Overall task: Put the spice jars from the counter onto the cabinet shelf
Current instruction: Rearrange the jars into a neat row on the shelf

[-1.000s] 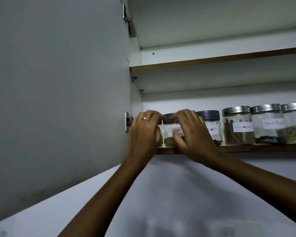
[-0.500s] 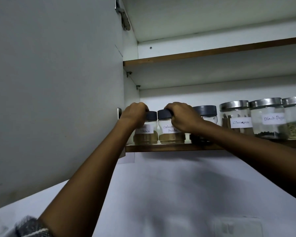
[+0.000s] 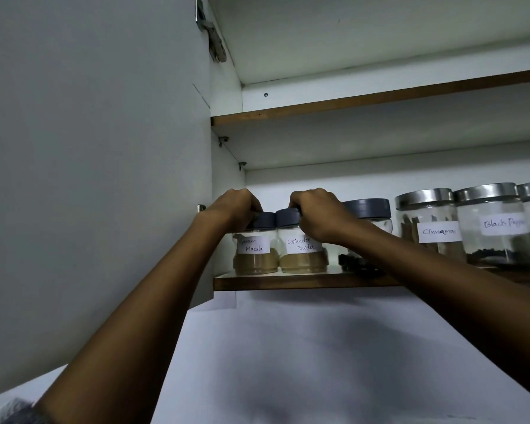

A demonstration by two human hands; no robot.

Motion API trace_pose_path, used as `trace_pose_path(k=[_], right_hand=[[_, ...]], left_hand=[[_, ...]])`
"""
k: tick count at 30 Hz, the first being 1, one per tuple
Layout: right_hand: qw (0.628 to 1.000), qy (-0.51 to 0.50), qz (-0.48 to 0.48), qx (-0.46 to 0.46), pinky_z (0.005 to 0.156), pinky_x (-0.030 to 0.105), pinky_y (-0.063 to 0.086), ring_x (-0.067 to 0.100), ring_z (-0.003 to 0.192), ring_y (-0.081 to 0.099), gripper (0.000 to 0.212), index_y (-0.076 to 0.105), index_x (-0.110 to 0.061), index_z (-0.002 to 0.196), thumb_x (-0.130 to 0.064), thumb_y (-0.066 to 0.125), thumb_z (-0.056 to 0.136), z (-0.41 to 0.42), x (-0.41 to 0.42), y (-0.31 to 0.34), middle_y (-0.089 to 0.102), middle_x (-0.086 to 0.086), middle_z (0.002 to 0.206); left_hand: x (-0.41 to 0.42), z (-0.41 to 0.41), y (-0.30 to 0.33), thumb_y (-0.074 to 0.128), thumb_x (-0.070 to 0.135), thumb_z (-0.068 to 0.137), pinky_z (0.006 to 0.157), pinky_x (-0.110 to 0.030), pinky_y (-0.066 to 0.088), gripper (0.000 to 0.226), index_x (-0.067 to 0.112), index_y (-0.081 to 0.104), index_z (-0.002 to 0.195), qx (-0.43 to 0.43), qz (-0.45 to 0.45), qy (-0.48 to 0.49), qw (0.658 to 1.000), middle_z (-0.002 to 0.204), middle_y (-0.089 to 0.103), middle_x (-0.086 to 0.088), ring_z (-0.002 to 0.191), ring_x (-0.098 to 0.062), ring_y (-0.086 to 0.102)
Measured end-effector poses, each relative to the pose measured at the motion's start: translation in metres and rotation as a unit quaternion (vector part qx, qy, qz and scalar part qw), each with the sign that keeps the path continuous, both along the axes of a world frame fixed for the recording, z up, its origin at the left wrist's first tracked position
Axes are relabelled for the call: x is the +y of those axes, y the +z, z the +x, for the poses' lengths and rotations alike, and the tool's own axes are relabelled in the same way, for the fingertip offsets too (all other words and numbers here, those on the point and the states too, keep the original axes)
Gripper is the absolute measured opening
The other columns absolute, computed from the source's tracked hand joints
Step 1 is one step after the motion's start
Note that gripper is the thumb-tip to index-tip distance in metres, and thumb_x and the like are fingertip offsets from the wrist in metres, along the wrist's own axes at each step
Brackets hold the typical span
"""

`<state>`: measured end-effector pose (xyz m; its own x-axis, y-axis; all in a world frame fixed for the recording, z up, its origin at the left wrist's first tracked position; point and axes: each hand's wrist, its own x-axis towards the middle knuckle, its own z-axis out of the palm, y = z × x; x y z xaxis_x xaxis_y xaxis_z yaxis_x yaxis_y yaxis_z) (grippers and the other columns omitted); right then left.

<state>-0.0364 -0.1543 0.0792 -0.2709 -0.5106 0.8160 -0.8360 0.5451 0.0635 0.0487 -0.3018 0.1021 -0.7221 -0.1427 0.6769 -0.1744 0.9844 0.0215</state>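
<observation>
Two small spice jars with dark grey lids stand side by side at the left end of the lower cabinet shelf (image 3: 288, 283). The left one is the garam masala jar (image 3: 255, 255); my left hand (image 3: 233, 206) grips its lid from above. The right one is the coriander powder jar (image 3: 302, 255); my right hand (image 3: 317, 214) is closed over its lid. Both jars hold brown powder and rest on the shelf, almost touching each other.
To the right stand a dark-lidded jar (image 3: 367, 209), partly behind my right arm, then steel-lidded cinnamon (image 3: 429, 228) and black pepper (image 3: 490, 228) jars. The open cabinet door (image 3: 89, 179) fills the left side. An upper shelf (image 3: 380, 96) runs above.
A second ago both hands were bunched around one jar at the shelf front. Now the two jars stand apart from my fingers' clutter, each hand on top of one lid.
</observation>
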Motion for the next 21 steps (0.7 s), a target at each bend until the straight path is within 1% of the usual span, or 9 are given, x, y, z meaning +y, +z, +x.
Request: trace_pose_path(k=[2,4,7,9,12,16,18,21], right_hand=[[1.000,-0.019,-0.003,0.005,0.073,0.034,0.042,0.036,0.100,0.055,0.028,0.058,-0.005,0.109,-0.003,0.046,0.083,0.000,-0.006,-0.001,0.061,0.018,0.111],[0.999,-0.029,-0.010,0.010,0.069,0.033,0.039,0.035,0.097,0.056,0.023,0.057,-0.004,0.106,-0.009,0.047,0.086,-0.001,-0.013,-0.001,0.061,0.018,0.109],[1.000,-0.024,-0.015,-0.002,0.067,0.032,0.034,0.035,0.096,0.055,0.023,0.055,-0.003,0.103,-0.015,0.048,0.085,0.002,-0.024,-0.003,0.060,0.018,0.107],[0.999,-0.021,-0.026,-0.003,0.068,0.032,0.034,0.036,0.097,0.056,0.025,0.055,-0.002,0.104,-0.017,0.048,0.084,-0.004,-0.029,-0.003,0.061,0.019,0.108],[0.999,-0.025,-0.032,-0.008,0.072,0.034,0.036,0.035,0.099,0.056,0.028,0.054,-0.003,0.107,-0.019,0.048,0.086,-0.012,-0.038,-0.004,0.061,0.018,0.110],[0.999,-0.039,-0.013,-0.015,0.078,0.037,0.038,0.035,0.102,0.055,0.029,0.052,-0.004,0.111,-0.019,0.048,0.087,-0.021,-0.046,-0.004,0.060,0.016,0.113],[0.999,-0.047,0.001,-0.019,0.087,0.040,0.039,0.035,0.104,0.054,0.029,0.051,-0.005,0.112,-0.018,0.049,0.086,-0.025,-0.050,-0.006,0.059,0.016,0.113],[0.998,-0.059,0.016,-0.025,0.098,0.045,0.035,0.034,0.107,0.054,0.031,0.050,-0.007,0.114,-0.018,0.049,0.085,-0.032,-0.056,-0.008,0.058,0.014,0.115]], left_hand=[[-0.002,-0.007,0.000,0.053,0.007,0.093,0.081,-0.029,0.046,0.025,0.009,0.068,0.113,-0.004,0.003,-0.001,1.000,0.116,0.066,-0.013,0.102,-0.026,0.061],[-0.004,-0.015,0.001,0.053,0.006,0.093,0.079,-0.027,0.045,0.026,0.009,0.068,0.114,-0.004,-0.003,0.007,1.000,0.116,0.066,-0.012,0.102,-0.026,0.061],[-0.010,-0.025,-0.001,0.054,0.004,0.092,0.077,-0.027,0.044,0.027,0.008,0.067,0.115,-0.005,-0.013,0.024,1.000,0.116,0.066,-0.013,0.102,-0.027,0.062],[-0.015,-0.035,-0.002,0.055,0.004,0.091,0.074,-0.027,0.044,0.027,0.009,0.067,0.115,0.006,-0.018,0.031,0.999,0.115,0.066,-0.013,0.100,-0.027,0.062],[-0.022,-0.047,-0.002,0.054,0.004,0.091,0.072,-0.027,0.043,0.026,0.010,0.067,0.114,0.018,-0.020,0.038,0.999,0.114,0.067,-0.013,0.099,-0.027,0.062],[-0.027,-0.063,-0.003,0.056,0.002,0.090,0.074,-0.027,0.043,0.030,0.009,0.065,0.117,0.019,-0.024,0.047,0.998,0.116,0.066,-0.014,0.101,-0.027,0.062],[-0.029,-0.071,-0.003,0.056,0.002,0.089,0.076,-0.028,0.044,0.031,0.007,0.064,0.119,0.016,-0.019,0.052,0.998,0.118,0.065,-0.015,0.102,-0.028,0.061],[-0.031,-0.082,-0.003,0.057,0.002,0.089,0.079,-0.030,0.046,0.033,0.007,0.062,0.121,0.012,-0.012,0.062,0.998,0.120,0.063,-0.015,0.105,-0.029,0.060]])
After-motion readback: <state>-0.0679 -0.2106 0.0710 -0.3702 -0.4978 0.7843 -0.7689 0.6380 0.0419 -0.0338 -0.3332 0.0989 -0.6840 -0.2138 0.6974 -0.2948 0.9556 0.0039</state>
